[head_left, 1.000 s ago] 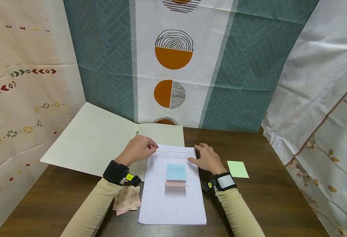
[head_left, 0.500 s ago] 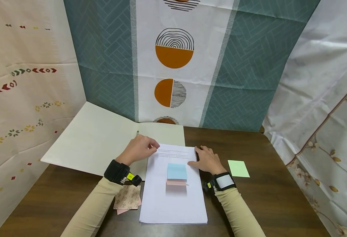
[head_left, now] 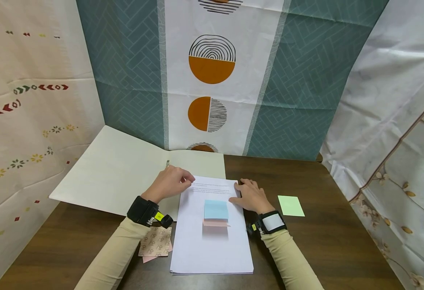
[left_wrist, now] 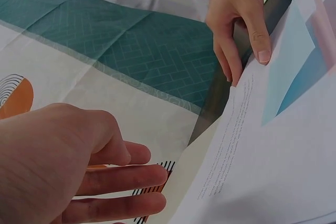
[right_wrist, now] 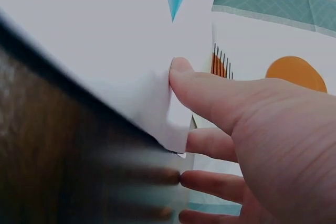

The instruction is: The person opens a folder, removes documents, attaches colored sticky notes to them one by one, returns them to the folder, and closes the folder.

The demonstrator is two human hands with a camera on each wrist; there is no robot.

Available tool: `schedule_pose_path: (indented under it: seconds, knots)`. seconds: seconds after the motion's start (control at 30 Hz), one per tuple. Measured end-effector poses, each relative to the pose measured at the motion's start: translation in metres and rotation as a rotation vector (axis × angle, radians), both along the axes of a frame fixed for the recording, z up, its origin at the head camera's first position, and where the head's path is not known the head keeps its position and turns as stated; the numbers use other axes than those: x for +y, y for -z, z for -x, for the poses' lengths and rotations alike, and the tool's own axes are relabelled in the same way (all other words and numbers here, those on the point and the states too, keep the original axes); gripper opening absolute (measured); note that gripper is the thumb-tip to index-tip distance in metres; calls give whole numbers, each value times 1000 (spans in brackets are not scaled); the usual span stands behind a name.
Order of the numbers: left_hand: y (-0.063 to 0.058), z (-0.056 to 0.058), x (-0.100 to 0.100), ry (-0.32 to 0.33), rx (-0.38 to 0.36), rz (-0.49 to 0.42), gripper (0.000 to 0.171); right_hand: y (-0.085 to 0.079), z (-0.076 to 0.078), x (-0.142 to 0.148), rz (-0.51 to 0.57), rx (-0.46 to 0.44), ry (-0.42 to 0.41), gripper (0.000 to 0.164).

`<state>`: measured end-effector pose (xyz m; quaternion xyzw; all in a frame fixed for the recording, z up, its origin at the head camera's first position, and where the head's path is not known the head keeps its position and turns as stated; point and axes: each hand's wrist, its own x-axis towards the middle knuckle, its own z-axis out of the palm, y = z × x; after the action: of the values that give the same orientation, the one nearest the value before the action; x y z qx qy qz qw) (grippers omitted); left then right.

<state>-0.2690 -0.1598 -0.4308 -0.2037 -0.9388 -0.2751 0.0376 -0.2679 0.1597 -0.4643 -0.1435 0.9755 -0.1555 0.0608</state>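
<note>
A stack of white printed paper (head_left: 212,249) lies on the table, lines of text at its top. Blue (head_left: 216,208) and pink (head_left: 215,222) sticky notes are on the top sheet, their lower ends lifted and casting a shadow. My left hand (head_left: 169,183) hovers at the stack's upper left corner; in the left wrist view its fingers extend loosely, with nothing between them. At the upper right corner, my right hand (head_left: 252,196) pinches the stack, thumb (right_wrist: 197,85) on the top sheet and forefinger at the edge.
Behind and left of the paper, an open cream folder (head_left: 114,173) with a small metal fastener leans toward the cloth backdrop (head_left: 132,80). A tan patterned square (head_left: 155,241) over a pink one lies left of the stack. A green sticky note (head_left: 291,206) lies to the right.
Hardly anything differs. My right fingers have shifted very slightly at the upper right corner of the paper stack; the left hand and the notes hold their places.
</note>
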Motion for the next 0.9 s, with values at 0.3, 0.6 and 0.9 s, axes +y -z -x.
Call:
schedule_pose_path:
  seconds: [0.3,0.6,0.9]
  knots:
    - [1,0,-1,-17,-10,8,25,1,-2,-9,43,61,33,48]
    - [-2,-1,-2,-43,-21,4,25,31,19,-5,110,92,105,28]
    - [-4,-2,-3,-57,-16,10,25,9,10,-4,287,-18,179,27]
